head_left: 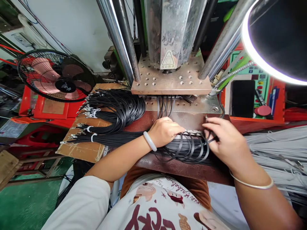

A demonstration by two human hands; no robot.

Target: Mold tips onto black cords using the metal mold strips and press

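My left hand point(165, 130) is closed at the left end of a narrow metal strip point(193, 131), its fingertips touching it; what lies under the fingers is hidden. Several flat black cables point(192, 147) run from this strip and loop down toward my body. My right hand point(224, 137) is at the strip's right end, pinching a black cable point(211, 138) between thumb and fingers. A small, light cable end point(206, 117) shows by the right index fingertip. More black cables lie straight beneath the loops, along the front of the brown table point(182, 167).
A press with a drilled metal plate point(168, 88) stands just behind my hands; cables point(165, 105) come out under it. Bundled black cables point(129, 110) lie on cardboard point(81, 148) at left, near a fan point(56, 76). Grey cables point(278, 153), a phone point(242, 98) and a ring light point(249, 48) are at right.
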